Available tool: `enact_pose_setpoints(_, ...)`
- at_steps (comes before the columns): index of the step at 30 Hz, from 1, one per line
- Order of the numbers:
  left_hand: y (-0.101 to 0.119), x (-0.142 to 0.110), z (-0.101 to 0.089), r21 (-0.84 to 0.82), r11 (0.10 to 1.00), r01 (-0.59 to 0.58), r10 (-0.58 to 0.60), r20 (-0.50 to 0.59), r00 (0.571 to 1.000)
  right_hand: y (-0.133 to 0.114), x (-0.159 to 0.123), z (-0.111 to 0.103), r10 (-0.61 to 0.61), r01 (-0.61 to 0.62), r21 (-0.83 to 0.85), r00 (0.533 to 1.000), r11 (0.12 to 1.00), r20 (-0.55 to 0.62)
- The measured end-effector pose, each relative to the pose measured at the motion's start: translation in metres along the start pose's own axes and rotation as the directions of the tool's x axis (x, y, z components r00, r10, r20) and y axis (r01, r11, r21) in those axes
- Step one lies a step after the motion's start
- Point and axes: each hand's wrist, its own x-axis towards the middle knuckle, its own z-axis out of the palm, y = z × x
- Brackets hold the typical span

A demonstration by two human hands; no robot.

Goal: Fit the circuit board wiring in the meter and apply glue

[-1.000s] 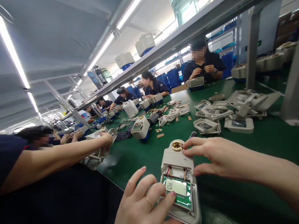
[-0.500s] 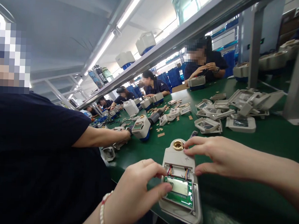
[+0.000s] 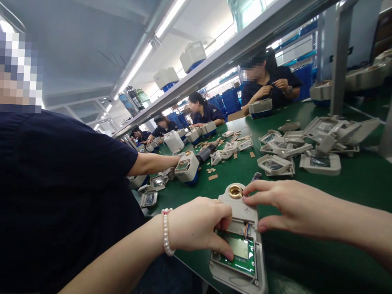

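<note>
Fingers: your left hand (image 3: 201,225) lies curled over the open meter housing (image 3: 240,248), thumb tip pressed on the green circuit board (image 3: 243,255) near its lower left corner; your right hand (image 3: 278,204) spreads narrow across the top, forefinger by the brass fitting (image 3: 235,191), thumb against the right wall.
Grip: neither hand lifts anything; both press down and pinch sideways, which likely keeps the housing steady while the board is pressed into its seat.
Meter position: it lies flat on the green table (image 3: 343,188), right in front of you, with its near end close to the table's front edge.
Wires: coloured leads (image 3: 246,229) show between board and upper cover, so the board appears tethered.
Edges: little table remains on your side of the housing.
Open room: bare green surface lies to your right and just beyond the fitting.
Crowding: a co-worker's arm (image 3: 156,162) reaches to another meter (image 3: 187,168) at left; white covers (image 3: 313,145) pile up well apart at right.
</note>
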Motion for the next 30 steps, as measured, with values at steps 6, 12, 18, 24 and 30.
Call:
enact_pose_setpoints(6, -0.005, 0.005, -0.01, -0.02, 0.998, -0.063, 0.065, 0.115, 0.991, -0.002, 0.0, -0.001, 0.002, -0.002, -0.016, 1.0, 1.0, -0.011)
enact_pose_setpoints(12, -0.015, 0.008, -0.012, -0.061, 0.989, -0.136, 0.143, 0.14, 0.98, -0.001, 0.0, 0.0, 0.011, -0.011, 0.007, 1.0, 1.0, 0.001)
enact_pose_setpoints(18, -0.02, 0.007, -0.008, -0.167, 0.982, -0.091, 0.111, 0.116, 0.987, -0.001, 0.0, -0.002, 0.016, -0.016, 0.022, 1.0, 1.0, 0.007)
enact_pose_setpoints(24, -0.02, 0.004, -0.01, -0.262, 0.964, -0.043, 0.082, 0.141, 0.987, -0.002, -0.001, -0.002, 0.013, -0.013, 0.031, 1.0, 0.999, 0.002)
enact_pose_setpoints(30, -0.026, 0.001, 0.0, -0.381, 0.923, 0.053, -0.021, 0.087, 0.996, -0.002, 0.0, -0.002, 0.014, -0.014, 0.036, 1.0, 0.999, -0.004)
